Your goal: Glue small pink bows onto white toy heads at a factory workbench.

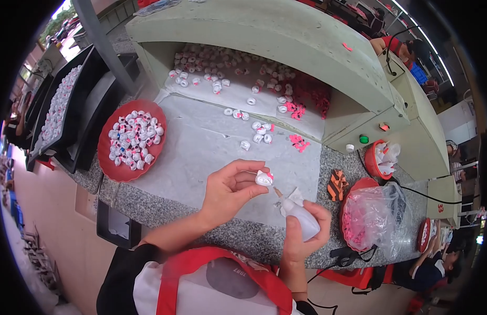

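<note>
Between the thumb and fingers of my left hand (230,190) is a small white figurine head (264,179) with a pink patch and fine dark lines. My right hand (305,231) grips a translucent squeeze bottle (302,221), its narrow tip angled up and left, close to the figurine head. A crumpled white tissue (294,196) lies just behind the bottle. Farther back on the white paper (201,136) sit several similar white pieces (261,131) and a cluster of small pink pieces (298,143).
A red dish (113,170) of white pieces stands left, beside black trays (54,126). Behind is a pale green hood (254,44) over many more pieces. At right are an orange basket (377,165), an orange-and-black object (337,185) and a plastic bag (382,215) over a dish of pink pieces.
</note>
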